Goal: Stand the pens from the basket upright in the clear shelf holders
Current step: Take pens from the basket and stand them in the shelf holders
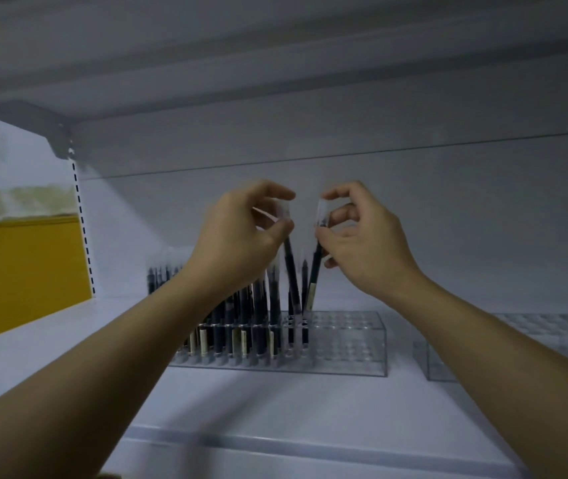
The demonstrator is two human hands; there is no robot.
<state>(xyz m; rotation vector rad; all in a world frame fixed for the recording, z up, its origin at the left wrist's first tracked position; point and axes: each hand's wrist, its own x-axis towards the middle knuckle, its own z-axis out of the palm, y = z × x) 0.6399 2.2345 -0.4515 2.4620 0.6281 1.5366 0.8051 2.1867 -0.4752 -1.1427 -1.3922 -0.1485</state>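
Left hand (241, 233) clamped on left pen (292, 274), right hand (362, 243) clamped on right pen (315, 271), both pens slanted, lower ends at holder (355, 340) below hands, beside standing pens (241, 312) under left wrist; likely fault: tilted release, tip jamming or nudging neighbours askew; basket unseen.
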